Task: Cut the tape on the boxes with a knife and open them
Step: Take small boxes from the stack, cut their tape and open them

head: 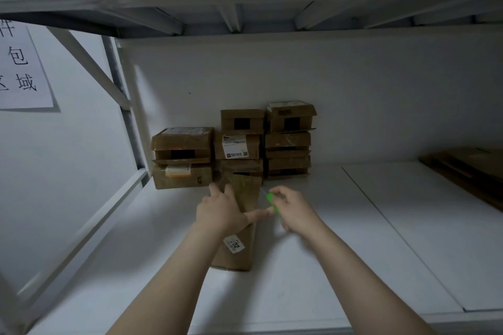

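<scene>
- A long cardboard box lay flat on the white shelf, its far end just in front of the stacked boxes ranged against the back wall.
- The person's left hand rested on top of that box, fingers straight and spread, the thumb stretched out to the right across the cardboard.
- The right hand was curled round a green knife, held just beside the box's right edge; the thin blade pointed towards the far corner, though I couldn't tell whether it touched.
- A white label sat on the box's near half.
- Flattened cardboard lay well off to the right, and a paper sign hung on the left wall.
</scene>
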